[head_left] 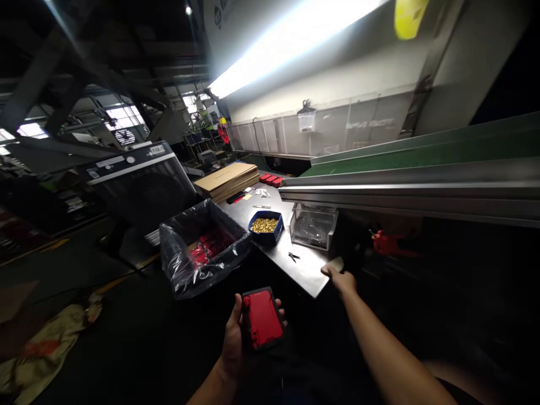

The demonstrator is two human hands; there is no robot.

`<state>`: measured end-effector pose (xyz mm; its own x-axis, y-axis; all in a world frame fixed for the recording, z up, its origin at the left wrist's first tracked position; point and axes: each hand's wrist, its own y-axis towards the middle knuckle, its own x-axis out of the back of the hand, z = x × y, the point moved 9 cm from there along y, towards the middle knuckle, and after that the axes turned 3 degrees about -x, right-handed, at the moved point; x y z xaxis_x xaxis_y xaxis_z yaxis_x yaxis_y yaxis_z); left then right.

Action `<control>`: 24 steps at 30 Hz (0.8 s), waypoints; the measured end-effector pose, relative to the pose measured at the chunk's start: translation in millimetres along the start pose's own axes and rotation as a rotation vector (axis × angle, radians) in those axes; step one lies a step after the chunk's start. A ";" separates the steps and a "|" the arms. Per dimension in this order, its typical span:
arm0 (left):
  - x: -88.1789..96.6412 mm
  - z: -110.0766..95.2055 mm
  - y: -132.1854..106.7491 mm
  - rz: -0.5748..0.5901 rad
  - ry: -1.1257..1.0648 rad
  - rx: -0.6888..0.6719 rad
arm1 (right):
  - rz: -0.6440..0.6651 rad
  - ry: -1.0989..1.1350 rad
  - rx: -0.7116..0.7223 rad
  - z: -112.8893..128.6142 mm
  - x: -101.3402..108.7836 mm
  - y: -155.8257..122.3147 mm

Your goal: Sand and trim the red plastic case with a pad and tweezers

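Observation:
My left hand is closed around a flat rectangular red and black plastic part, thumb on one side and fingertips on the other. Its red face is turned up towards me, below the bench's front edge. At the bench corner, my right hand pinches a small pale flat piece whose kind I cannot make out. Small black snips lie on the metal bench left of that hand. Beyond them stands a blue bin filled with small brass-coloured pieces.
A box lined with black plastic holds several red parts, left of the bench. A clear-fronted drawer box sits under the green conveyor. Stacked cardboard and red pieces lie farther back. A red tool is at right.

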<state>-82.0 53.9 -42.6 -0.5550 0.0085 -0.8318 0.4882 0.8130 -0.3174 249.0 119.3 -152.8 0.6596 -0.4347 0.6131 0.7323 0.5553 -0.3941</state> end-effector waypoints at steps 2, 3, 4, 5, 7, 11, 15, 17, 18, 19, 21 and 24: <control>-5.1 -5.5 -2.0 -0.025 0.018 -0.035 | 0.008 0.078 -0.012 -15.7 5.4 -5.6; -8.0 -7.8 -1.9 -0.030 0.029 -0.052 | 0.010 0.116 0.003 -19.4 7.8 -11.8; -10.9 -10.0 -1.2 -0.031 0.042 -0.070 | 0.006 0.157 0.037 -19.8 10.0 -19.9; -13.9 -11.8 -0.2 -0.029 0.058 -0.087 | -0.003 0.198 0.087 -17.5 12.1 -29.5; -20.4 -14.9 2.4 -0.014 0.092 -0.124 | -0.046 0.263 0.223 -8.6 17.2 -50.7; -31.0 -11.5 6.6 0.011 0.134 -0.120 | -0.065 0.241 0.461 1.1 16.6 -80.9; -32.1 0.6 7.5 -0.023 0.134 -0.029 | -0.061 0.213 0.394 -10.1 22.3 -93.2; -33.0 3.2 8.0 -0.037 0.127 -0.017 | -0.031 0.249 0.372 -5.5 31.1 -113.8; -34.0 5.1 8.5 -0.042 0.130 -0.005 | -0.010 0.282 0.393 1.7 37.0 -129.1; -34.6 7.2 9.2 -0.052 0.133 0.009 | 0.009 0.315 0.447 12.7 43.9 -147.5; -34.8 12.9 10.4 -0.085 0.134 0.044 | 0.070 0.403 0.648 41.5 57.3 -190.6; -30.7 14.6 11.3 -0.163 0.167 -0.001 | 0.298 0.489 0.966 77.4 61.2 -252.5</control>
<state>-49.6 54.3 -27.3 -0.7302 -0.0263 -0.6827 0.3824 0.8124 -0.4403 91.4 7.3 37.2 0.9374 -0.3066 0.1651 0.2359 0.9079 0.3464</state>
